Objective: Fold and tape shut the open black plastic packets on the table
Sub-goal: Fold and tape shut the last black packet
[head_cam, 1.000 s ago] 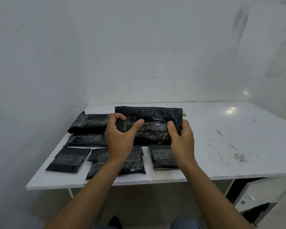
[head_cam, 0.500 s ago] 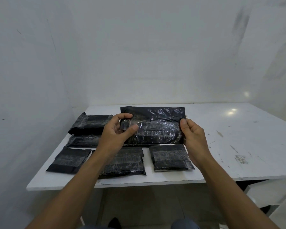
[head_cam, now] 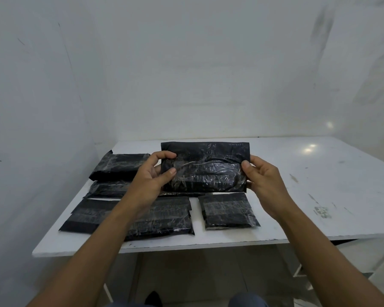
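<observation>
**Packet held for folding**

Head view: the black plastic packet (head_cam: 205, 167) is held above the counter (head_cam: 319, 185), its ends pinched between thumb and fingers of the left hand (head_cam: 151, 176) and right hand (head_cam: 264, 180). The top flap should be creased squarely before taping.

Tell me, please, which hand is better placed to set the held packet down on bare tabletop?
Probably right: the right hand holds the packet nearest the bare table, while the left hand is over other packets.
</observation>
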